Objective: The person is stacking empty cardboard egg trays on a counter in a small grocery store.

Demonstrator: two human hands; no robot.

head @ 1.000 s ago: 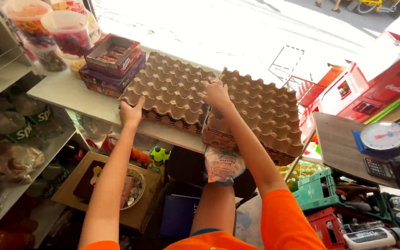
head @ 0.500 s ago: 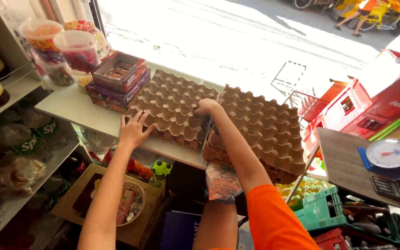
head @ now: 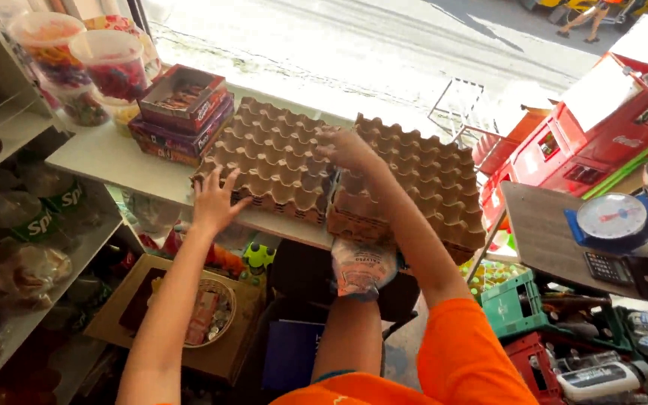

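Note:
Two stacks of brown cardboard egg trays sit side by side on a white shelf (head: 110, 163). My left hand (head: 215, 202) lies with fingers spread against the near left corner of the left stack (head: 275, 161). My right hand (head: 348, 148) reaches over the gap between the left stack and the right stack (head: 421, 176), touching their top edges. Motion blur hides its fingers. My arm in an orange sleeve crosses in front of the right stack.
Stacked flat sweet boxes (head: 181, 112) and plastic jars (head: 76, 64) stand left of the trays. Red crates (head: 601, 127), a blue scale (head: 613, 217) and a calculator (head: 607, 266) are at right. Below are a green crate (head: 519, 300), a hanging bag (head: 361, 270) and a cardboard box (head: 121, 319).
My left hand slid down to the near left corner of the left stack. My right hand stayed between the two stacks. The view tilted slightly.

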